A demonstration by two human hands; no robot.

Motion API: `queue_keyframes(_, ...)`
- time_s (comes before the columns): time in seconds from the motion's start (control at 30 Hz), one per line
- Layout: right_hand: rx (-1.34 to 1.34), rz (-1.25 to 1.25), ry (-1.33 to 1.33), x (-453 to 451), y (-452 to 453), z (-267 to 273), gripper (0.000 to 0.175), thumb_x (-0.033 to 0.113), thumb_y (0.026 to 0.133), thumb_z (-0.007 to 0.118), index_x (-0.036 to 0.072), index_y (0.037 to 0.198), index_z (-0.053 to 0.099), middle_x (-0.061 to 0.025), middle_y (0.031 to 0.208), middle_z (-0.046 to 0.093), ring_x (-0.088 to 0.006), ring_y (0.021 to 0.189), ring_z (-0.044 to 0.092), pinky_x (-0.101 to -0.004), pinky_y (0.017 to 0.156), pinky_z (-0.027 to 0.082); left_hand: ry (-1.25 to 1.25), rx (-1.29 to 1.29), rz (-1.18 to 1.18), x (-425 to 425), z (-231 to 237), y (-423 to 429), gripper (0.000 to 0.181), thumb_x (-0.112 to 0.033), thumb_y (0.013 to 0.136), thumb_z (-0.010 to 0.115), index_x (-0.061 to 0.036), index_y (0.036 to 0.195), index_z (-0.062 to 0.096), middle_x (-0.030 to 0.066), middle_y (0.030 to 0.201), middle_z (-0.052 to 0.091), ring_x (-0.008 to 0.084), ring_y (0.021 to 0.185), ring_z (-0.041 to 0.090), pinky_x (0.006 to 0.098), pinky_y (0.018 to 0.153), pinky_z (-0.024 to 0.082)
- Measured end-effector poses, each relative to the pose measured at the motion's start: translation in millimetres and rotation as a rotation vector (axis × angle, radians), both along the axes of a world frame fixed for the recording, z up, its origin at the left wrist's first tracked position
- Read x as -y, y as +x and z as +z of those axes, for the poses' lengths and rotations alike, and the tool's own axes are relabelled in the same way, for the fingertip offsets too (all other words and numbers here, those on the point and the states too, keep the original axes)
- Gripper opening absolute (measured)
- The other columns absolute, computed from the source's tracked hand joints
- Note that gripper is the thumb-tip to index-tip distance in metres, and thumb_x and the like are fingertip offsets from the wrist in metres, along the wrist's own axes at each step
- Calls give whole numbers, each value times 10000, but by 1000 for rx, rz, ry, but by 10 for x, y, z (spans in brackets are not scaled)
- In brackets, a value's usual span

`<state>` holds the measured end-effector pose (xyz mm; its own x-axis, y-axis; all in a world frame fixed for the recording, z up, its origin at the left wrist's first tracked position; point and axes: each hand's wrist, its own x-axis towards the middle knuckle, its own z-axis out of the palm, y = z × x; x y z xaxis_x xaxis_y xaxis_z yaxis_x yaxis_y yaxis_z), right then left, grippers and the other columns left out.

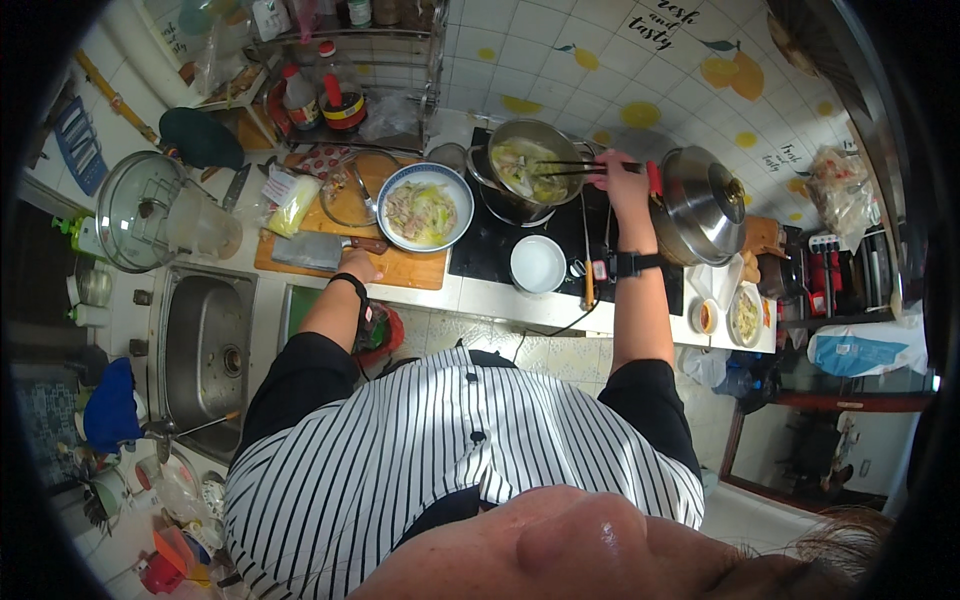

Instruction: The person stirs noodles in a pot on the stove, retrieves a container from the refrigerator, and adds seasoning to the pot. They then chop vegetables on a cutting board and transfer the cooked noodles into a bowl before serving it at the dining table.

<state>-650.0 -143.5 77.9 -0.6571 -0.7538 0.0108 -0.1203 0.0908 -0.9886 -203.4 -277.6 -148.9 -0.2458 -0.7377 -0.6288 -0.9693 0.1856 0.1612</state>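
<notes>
My right hand (619, 178) is closed around long dark chopsticks (562, 169), their tips in a steel pot (574, 196) of greenish-yellow food and broth on the black cooktop (480, 255). At the cutting board's front edge, my left hand (360, 266) rests by the wooden handle of a cleaver (307, 251); whether its fingers hold anything is unclear. A blue-rimmed bowl (426, 206) of meat and pale green vegetable sits partly over the wooden cutting board (420, 279). In front of the pot stands a white bowl (538, 265).
A domed-lid wok (697, 206) stands right of my right forearm. Tongs with a wooden handle (589, 289) lie beside the white bowl. Left are a glass lid (352, 191), a bagged vegetable (295, 210), a knife (236, 187) and a steel sink (202, 360). A plate of food (745, 315) sits far right.
</notes>
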Motion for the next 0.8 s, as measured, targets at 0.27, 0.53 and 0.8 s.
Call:
queue_keyframes(0.27, -151, -145, 37, -92, 99, -396, 275, 237, 951, 530, -13, 871, 611, -83, 825, 647, -180, 694, 673, -232, 556, 479, -23, 26, -20, -6, -11, -35, 751, -362, 684, 816, 52, 1236, 520, 202, 1289, 531, 304, 1206, 508, 345, 1001, 422)
queue_keyframes(0.53, 76, -142, -132, -387, 320, -315, 262, 241, 961, 507, 1, 926, 604, -88, 893, 642, -220, 757, 690, -245, 606, 499, -35, -36, 69, -39, 67, -36, 710, -350, 684, 821, 46, 1208, 550, 203, 1284, 535, 296, 1204, 512, 349, 998, 429)
queue_keyframes(0.8, 20, -246, -103, -911, 572, -231, 290, 274, 962, 505, 5, 934, 609, -89, 903, 641, -192, 727, 681, -220, 584, 480, -88, -43, -10, -61, 104, -11, 718, -370, 674, 818, 57, 1187, 556, 222, 1244, 558, 315, 1170, 537, 357, 975, 445)
